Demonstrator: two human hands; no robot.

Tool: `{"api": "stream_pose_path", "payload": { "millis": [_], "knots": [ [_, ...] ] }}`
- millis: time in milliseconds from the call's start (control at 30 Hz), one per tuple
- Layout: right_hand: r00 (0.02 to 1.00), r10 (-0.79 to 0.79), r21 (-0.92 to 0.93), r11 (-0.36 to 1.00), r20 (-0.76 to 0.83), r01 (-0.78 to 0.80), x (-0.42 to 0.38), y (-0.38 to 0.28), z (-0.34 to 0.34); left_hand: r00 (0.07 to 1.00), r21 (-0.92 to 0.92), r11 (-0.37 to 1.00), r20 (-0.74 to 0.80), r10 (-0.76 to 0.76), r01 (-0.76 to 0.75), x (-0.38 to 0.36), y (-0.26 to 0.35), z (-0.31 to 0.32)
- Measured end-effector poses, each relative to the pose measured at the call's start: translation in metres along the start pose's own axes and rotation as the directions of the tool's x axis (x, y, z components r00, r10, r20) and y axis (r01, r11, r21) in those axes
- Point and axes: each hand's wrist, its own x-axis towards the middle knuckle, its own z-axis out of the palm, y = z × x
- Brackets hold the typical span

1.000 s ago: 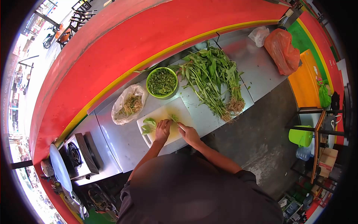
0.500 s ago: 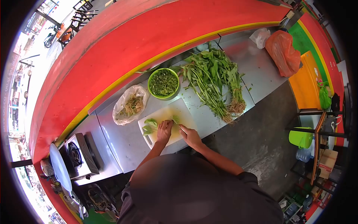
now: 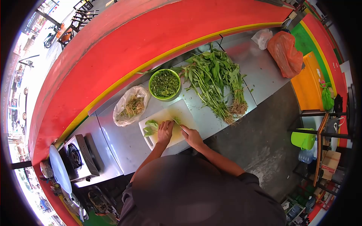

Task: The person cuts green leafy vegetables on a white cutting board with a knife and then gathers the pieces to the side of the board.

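Observation:
My left hand point(image 3: 164, 132) is closed on leafy greens point(image 3: 151, 127) that lie on the white cutting board point(image 3: 182, 109); leaves stick out to its left. My right hand point(image 3: 192, 137) is wrapped round a knife point(image 3: 183, 130), whose blade is beside the left fingertips. Small cut green pieces point(image 3: 176, 120) lie by the blade. Behind the board stands a green bowl point(image 3: 164, 84) of chopped greens. A clear plastic bag point(image 3: 132, 106) with roots in it sits to the board's left, and bundles of long-stemmed greens point(image 3: 213, 77) with roots lie to the right.
The steel counter point(image 3: 117, 140) runs along a red wall point(image 3: 151, 34). A stove point(image 3: 77, 157) stands at the left end. At the far right are an orange plastic bag point(image 3: 285, 54) and a small white bag point(image 3: 262, 38). A green bucket point(image 3: 302, 139) is off to the right.
The whole view has shifted very slightly. Both hands keep nearly the same place on the board, with the same holds.

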Motion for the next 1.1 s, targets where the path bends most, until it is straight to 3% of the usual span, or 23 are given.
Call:
{"api": "stream_pose_path", "payload": {
  "millis": [133,233,333,400,500,600,733,767,800,867,1100],
  "knots": [
    [0.997,0.066,0.000,0.998,0.049,-0.066,0.003,-0.005,0.000,1.000,-0.017,1.000,-0.013,-0.001,0.000,-0.001,-0.004,0.005],
    [0.992,-0.104,0.047,0.993,-0.074,0.107,-0.001,-0.003,0.000,0.999,-0.021,0.999,-0.036,0.028,-0.029,0.001,-0.006,0.004],
    [0.999,0.023,0.004,1.000,0.025,-0.023,0.000,0.001,-0.001,0.998,0.003,0.999,-0.025,0.050,-0.050,0.001,-0.002,0.001],
    [0.999,-0.029,0.006,1.000,-0.029,0.029,0.002,0.003,0.004,0.998,0.027,0.998,-0.014,0.056,-0.056,0.001,0.001,-0.001],
    [0.998,0.052,0.011,0.999,0.029,-0.052,0.001,-0.001,0.001,1.000,0.053,0.998,-0.009,0.022,-0.021,0.004,0.003,-0.003],
    [0.997,-0.061,0.053,0.997,-0.049,0.064,-0.004,0.001,0.001,0.999,0.042,0.999,-0.032,0.030,-0.028,0.003,0.004,-0.003],
    [0.998,0.048,-0.033,0.998,0.044,-0.046,-0.002,0.004,-0.001,1.000,0.044,0.999,-0.016,-0.001,0.001,0.002,0.009,-0.005],
    [1.000,-0.015,-0.010,1.000,-0.018,0.014,0.000,0.004,0.002,1.000,0.035,0.999,0.006,-0.017,0.017,0.001,0.010,-0.007],
    [0.999,0.038,-0.018,0.999,0.021,-0.038,0.000,0.001,0.001,1.000,0.035,0.999,0.007,-0.016,0.015,-0.001,0.008,-0.004],
    [0.999,-0.010,0.011,1.000,-0.031,0.010,0.001,-0.004,0.001,0.999,-0.020,1.000,-0.043,-0.006,0.005,0.000,0.002,-0.001],
    [1.000,0.000,-0.020,1.000,0.000,0.000,0.002,0.000,0.000,0.999,-0.037,0.999,-0.034,0.030,-0.031,0.000,0.000,-0.001]
  ]
}}
